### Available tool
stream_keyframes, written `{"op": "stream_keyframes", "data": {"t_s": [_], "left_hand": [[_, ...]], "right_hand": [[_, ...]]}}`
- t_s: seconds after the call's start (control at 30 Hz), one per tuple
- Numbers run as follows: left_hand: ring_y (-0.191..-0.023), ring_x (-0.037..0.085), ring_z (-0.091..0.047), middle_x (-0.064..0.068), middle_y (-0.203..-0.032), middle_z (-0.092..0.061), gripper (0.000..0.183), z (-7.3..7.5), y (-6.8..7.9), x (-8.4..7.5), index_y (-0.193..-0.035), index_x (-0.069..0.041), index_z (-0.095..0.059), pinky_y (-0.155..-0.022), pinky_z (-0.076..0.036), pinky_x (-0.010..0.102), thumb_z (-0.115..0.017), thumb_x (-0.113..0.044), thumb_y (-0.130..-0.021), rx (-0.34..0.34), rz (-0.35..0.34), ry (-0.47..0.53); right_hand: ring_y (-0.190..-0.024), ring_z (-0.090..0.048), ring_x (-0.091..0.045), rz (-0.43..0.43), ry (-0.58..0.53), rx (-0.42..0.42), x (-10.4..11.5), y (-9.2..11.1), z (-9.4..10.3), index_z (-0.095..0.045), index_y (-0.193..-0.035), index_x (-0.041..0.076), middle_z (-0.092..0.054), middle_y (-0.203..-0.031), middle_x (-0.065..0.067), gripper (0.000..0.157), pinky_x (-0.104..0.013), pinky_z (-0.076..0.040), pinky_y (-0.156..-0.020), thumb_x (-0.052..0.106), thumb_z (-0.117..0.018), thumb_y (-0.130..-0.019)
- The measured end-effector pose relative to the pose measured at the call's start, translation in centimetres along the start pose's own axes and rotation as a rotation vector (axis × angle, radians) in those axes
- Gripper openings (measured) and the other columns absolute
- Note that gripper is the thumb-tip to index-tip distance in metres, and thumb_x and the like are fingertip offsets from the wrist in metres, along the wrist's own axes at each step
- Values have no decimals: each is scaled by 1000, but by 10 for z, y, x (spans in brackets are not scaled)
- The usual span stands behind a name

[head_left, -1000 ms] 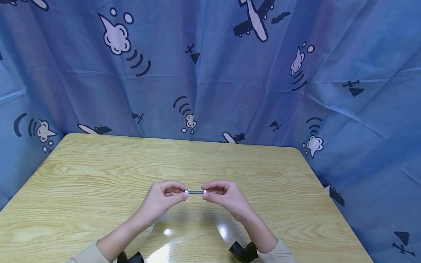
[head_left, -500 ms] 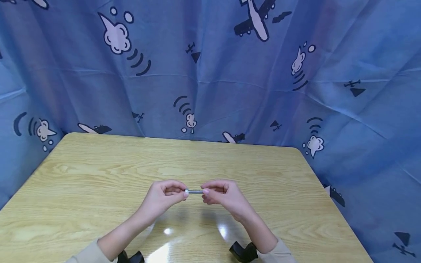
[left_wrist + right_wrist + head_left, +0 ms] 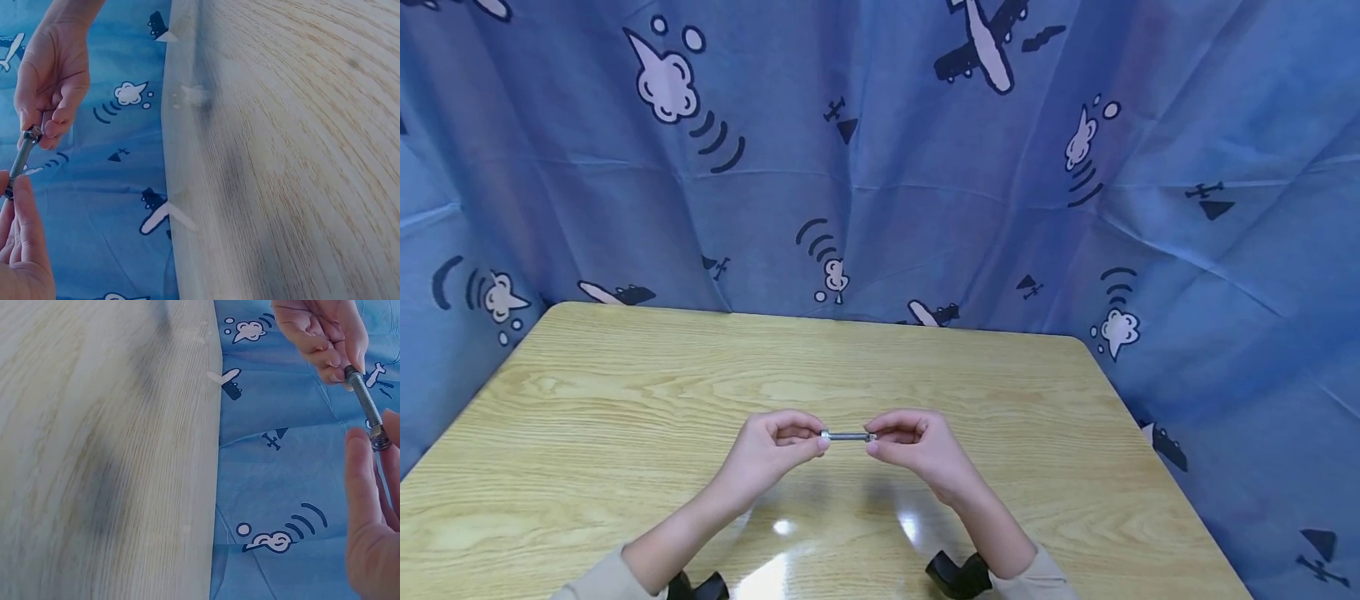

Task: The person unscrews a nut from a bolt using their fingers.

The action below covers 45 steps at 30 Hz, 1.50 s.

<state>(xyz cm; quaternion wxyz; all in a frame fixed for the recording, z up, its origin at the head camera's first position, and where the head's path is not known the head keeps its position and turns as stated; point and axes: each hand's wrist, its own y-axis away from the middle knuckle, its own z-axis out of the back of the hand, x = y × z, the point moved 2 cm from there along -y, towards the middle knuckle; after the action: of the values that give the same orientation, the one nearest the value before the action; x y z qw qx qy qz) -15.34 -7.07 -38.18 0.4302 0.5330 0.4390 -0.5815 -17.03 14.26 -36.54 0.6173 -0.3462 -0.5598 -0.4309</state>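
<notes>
A metal bolt (image 3: 847,437) is held level above the table, between both hands. My left hand (image 3: 778,446) pinches its left end between thumb and fingertips, which largely cover that end. At the right end is a nut (image 3: 377,434), close to the bolt's tip. The thumb and forefinger of my right hand (image 3: 917,450) pinch the nut from either side. Threads show along the bolt's shank (image 3: 366,400) in the right wrist view. In the left wrist view the nut shows at the right hand's fingertips.
The wood-grain table (image 3: 820,367) lies beneath both hands. A blue curtain (image 3: 880,208) printed with planes and clouds hangs behind and beside it. Black wrist mounts (image 3: 958,575) sit near the sleeves.
My right thumb slid forward over the bolt's end half a second ago, then drew back. The right fingertips now sit slightly farther right, with the nut showing between them. My left hand stays put.
</notes>
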Motion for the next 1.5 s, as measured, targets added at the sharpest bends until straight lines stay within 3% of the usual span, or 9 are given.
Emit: {"op": "stream_keyframes", "data": {"t_s": [0.17, 0.47, 0.7, 1.1, 1.33, 1.5], "left_hand": [[-83, 33, -66, 14, -88, -69, 29, 1, 1, -1, -100, 8, -64, -74, -55, 35, -72, -12, -81, 0, -2, 0], [-81, 24, -67, 13, -89, -69, 30, 2, 3, -1, -100, 7, -65, -74, -55, 34, -72, -15, -81, -6, 7, -8], [-84, 32, -66, 13, -89, -69, 29, 3, 3, 0, -100, 6, -65, -74, -54, 32, -73, -15, -81, -7, 13, 2], [-84, 31, -66, 13, -89, -69, 29, 4, 2, -1, -101, 6, -65, -73, -54, 28, -72, -15, -81, -12, 14, -10], [-81, 22, -67, 12, -89, -69, 27, 6, 0, -1, -100, 4, -66, -74, -54, 28, -72, -14, -81, -26, 12, -29], [-83, 27, -67, 12, -89, -69, 25, 8, -1, 0, -99, 4, -66, -73, -54, 27, -72, -13, -82, -31, 4, -45]], "right_hand": [[-78, -65, -11, 4, -34, 8, -1, 0, 0, -61, -104, -12, -67, -89, -3, 33, -26, -53, -71, 4, -73, -78], [-79, -66, -13, -16, -67, 8, -3, 0, 1, -58, -106, -15, -67, -90, -3, 37, -29, -53, -74, 3, -73, -78], [-80, -67, -13, -19, -80, -4, -4, -2, 2, -58, -107, -16, -69, -92, -7, 37, -30, -54, -76, -1, -72, -77], [-82, -67, -13, -21, -69, -22, -1, -3, 5, -57, -111, -16, -69, -98, -16, 37, -29, -53, -77, -1, -70, -79], [-79, -67, -13, -37, -37, -29, -4, -2, 10, -60, -108, -13, -69, -90, -6, 36, -30, -54, -76, 0, -72, -77], [-77, -65, -11, -30, -18, -30, -5, -1, 14, -60, -107, -13, -68, -86, 0, 35, -28, -53, -75, 1, -73, -77]]}}
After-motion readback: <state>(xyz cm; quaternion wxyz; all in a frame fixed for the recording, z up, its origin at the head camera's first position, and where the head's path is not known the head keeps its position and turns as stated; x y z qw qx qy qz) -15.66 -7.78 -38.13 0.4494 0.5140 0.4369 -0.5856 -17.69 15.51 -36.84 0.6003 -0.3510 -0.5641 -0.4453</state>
